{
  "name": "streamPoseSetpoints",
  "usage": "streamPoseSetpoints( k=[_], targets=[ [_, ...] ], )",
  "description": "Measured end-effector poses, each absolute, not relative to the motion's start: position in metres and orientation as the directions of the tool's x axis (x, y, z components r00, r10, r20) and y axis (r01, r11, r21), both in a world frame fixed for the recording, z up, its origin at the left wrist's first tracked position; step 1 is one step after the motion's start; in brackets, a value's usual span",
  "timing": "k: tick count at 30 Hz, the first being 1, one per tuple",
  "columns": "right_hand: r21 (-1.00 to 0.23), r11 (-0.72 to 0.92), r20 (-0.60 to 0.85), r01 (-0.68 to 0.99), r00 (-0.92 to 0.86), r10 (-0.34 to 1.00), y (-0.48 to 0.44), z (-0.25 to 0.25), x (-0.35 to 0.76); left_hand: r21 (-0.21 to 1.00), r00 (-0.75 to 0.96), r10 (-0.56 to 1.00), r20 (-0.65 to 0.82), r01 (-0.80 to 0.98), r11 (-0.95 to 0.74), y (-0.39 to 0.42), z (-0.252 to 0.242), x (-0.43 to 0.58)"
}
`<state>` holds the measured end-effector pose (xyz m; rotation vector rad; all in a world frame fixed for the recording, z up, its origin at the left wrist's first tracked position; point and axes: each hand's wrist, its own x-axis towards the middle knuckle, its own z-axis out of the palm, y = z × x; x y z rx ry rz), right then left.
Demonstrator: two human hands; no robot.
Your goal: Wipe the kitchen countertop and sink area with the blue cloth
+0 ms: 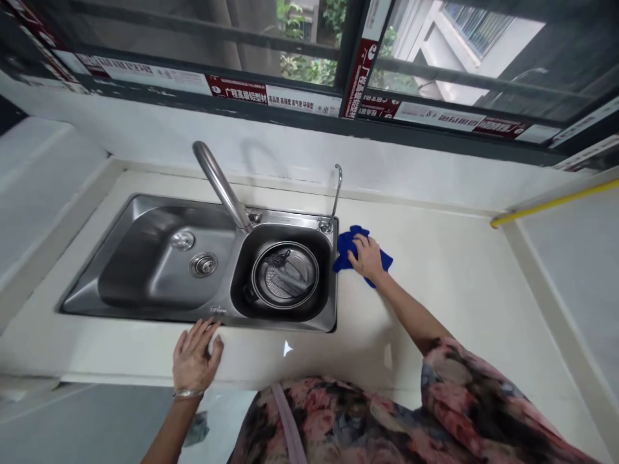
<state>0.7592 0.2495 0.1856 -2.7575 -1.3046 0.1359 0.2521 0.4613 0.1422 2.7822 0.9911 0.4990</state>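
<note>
Blue cloth (344, 250) under the right hand's grip (366, 256)

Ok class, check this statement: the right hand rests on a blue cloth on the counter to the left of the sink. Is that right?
Not quite: the cloth lies to the right of the sink, not the left, as the head view shows. The right hand does rest on it, on the counter.

Bright blue cloth (362, 256) on cream bench (435, 303)

Pink-and-dark floral sleeve (452, 386) by the front edge; grey steel sink (164, 258); red-and-white stickers (275, 96) beyond the back edge.
</note>
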Motion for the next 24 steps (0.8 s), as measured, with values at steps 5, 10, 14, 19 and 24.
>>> streamPoseSetpoints(
  k=[5, 10, 14, 19, 24],
  targets=[
    [-0.108, -0.613, -0.021, 0.783, 0.614, 0.789, 0.312, 0.187, 0.813, 0.236, 0.734, 0.629, 0.255, 0.584, -0.777, 0.462, 0.141, 0.248],
    [-0.126, -0.644, -0.003, 0.755, 0.648, 0.761, 0.363, 0.184, 0.844, 0.234, 0.734, 0.637, 0.237, 0.593, -0.77, 0.462, 0.142, 0.246],
    [-0.144, -0.671, -0.002, 0.728, 0.677, 0.736, 0.381, 0.183, 0.852, 0.213, 0.749, 0.628, 0.21, 0.592, -0.777, 0.463, 0.143, 0.245],
    [-0.151, -0.663, -0.018, 0.733, 0.668, 0.744, 0.367, 0.188, 0.841, 0.222, 0.738, 0.64, 0.216, 0.601, -0.768, 0.463, 0.143, 0.246],
    [-0.146, -0.627, -0.121, 0.765, 0.615, 0.779, 0.318, 0.194, 0.809, 0.226, 0.725, 0.646, 0.236, 0.606, -0.763, 0.464, 0.142, 0.248]
  ],
)
